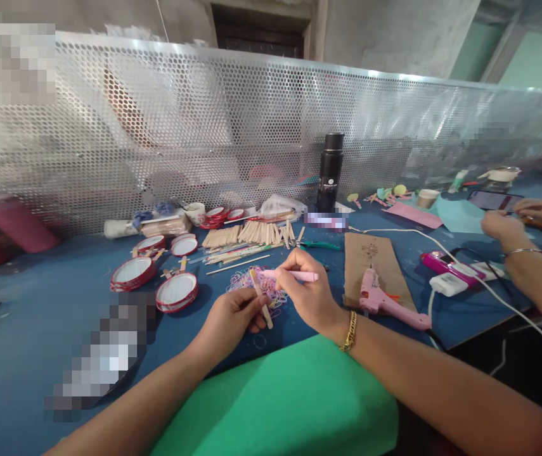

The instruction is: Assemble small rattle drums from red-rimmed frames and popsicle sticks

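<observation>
My left hand (pixel 239 311) pinches a flat wooden craft stick (pixel 267 311) that stands tilted, its upper end coloured yellowish. In my right hand (pixel 306 291) is a pink marker (pixel 303 276), its tip close to the stick's upper end; whether they touch I cannot tell. Beneath and behind both hands lies a loose heap of pastel rubber bands (pixel 239 277). Farther back are rows of plain craft sticks (pixel 264 232) and several thin sticks. Red-rimmed round lids (pixel 177 290) sit left of my hands, some with small sticks attached.
A pink glue gun (pixel 382 299) rests on cardboard (pixel 385 253) to the right, near a magenta power strip (pixel 451 265) and white cables. A black bottle (pixel 331 174) stands before the perforated metal screen (pixel 271 126). Another person's hands (pixel 508 228) work at far right. Green cloth (pixel 290 392) lies in front.
</observation>
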Demonstrator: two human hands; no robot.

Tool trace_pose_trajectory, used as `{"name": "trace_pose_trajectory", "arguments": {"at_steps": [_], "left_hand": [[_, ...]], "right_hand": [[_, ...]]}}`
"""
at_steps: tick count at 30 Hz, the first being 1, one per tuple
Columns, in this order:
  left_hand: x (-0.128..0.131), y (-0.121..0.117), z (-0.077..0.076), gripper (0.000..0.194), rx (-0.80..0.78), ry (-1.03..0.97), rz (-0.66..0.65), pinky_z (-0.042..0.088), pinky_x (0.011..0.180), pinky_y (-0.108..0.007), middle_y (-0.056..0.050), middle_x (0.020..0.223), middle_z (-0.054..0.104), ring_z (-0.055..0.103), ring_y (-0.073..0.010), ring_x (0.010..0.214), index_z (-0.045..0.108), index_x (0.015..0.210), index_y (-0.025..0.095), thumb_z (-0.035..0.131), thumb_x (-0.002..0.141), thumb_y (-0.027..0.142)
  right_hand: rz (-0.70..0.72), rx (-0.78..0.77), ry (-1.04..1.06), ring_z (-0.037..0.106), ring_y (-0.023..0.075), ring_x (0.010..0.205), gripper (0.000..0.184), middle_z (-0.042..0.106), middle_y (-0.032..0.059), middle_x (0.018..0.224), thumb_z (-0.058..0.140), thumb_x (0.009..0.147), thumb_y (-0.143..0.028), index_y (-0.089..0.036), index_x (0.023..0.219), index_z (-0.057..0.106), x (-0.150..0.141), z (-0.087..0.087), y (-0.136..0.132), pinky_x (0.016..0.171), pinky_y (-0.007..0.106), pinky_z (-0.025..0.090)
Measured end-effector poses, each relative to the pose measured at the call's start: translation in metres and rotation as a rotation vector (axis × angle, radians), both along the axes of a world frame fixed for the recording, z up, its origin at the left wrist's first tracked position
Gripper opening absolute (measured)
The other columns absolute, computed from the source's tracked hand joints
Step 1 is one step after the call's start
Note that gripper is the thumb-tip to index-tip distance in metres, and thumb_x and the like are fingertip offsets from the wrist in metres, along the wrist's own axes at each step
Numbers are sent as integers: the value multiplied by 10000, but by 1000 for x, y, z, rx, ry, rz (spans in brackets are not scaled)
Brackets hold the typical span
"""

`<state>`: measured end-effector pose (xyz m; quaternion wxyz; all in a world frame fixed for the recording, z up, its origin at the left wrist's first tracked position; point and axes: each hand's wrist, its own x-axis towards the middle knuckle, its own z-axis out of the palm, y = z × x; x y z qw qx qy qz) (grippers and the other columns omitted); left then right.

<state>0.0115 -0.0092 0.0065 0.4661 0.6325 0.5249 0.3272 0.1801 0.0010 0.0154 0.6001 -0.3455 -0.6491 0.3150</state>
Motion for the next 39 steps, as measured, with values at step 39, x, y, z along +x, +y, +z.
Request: {"name": "trace_pose_trajectory", "arguments": {"at_steps": [39], "left_hand": [[0,-1,0,382,10,-40,-16,464,546,-226,-32,605,690,558,-125,529,637,660,171,642,766,538]], "right_hand": [[-24,-21,-124,491,129,588,193,539,-34,602,547,811,-174,-210,625,511,0,6,0,595,263,380]]}}
